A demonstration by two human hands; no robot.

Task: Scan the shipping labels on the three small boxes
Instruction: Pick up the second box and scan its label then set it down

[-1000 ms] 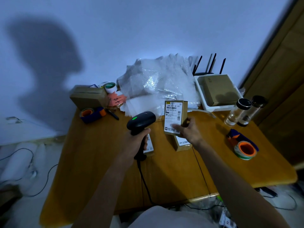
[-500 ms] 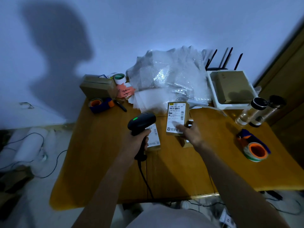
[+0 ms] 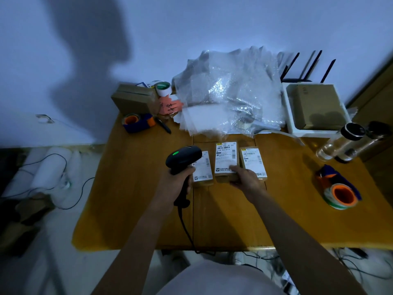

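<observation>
Three small brown boxes with white shipping labels lie side by side, labels up, on the wooden table (image 3: 234, 220). My left hand (image 3: 176, 184) grips a black corded barcode scanner (image 3: 184, 159) with a green light, its head over the left box (image 3: 203, 169). My right hand (image 3: 244, 177) rests on the near end of the middle box (image 3: 225, 158), fingers around its lower edge. The right box (image 3: 252, 161) lies just beside that hand.
Crumpled bubble wrap (image 3: 229, 92) fills the back of the table. A white tray with a brown box (image 3: 314, 105) stands back right, two clear bottles (image 3: 344, 143) beside it. Tape rolls (image 3: 340, 194) (image 3: 136, 122) lie right and back left, a cardboard box (image 3: 134, 99) behind.
My right hand has laid the middle box down flat from upright, so all three boxes now lie in a row. The scanner has stayed over the left box.
</observation>
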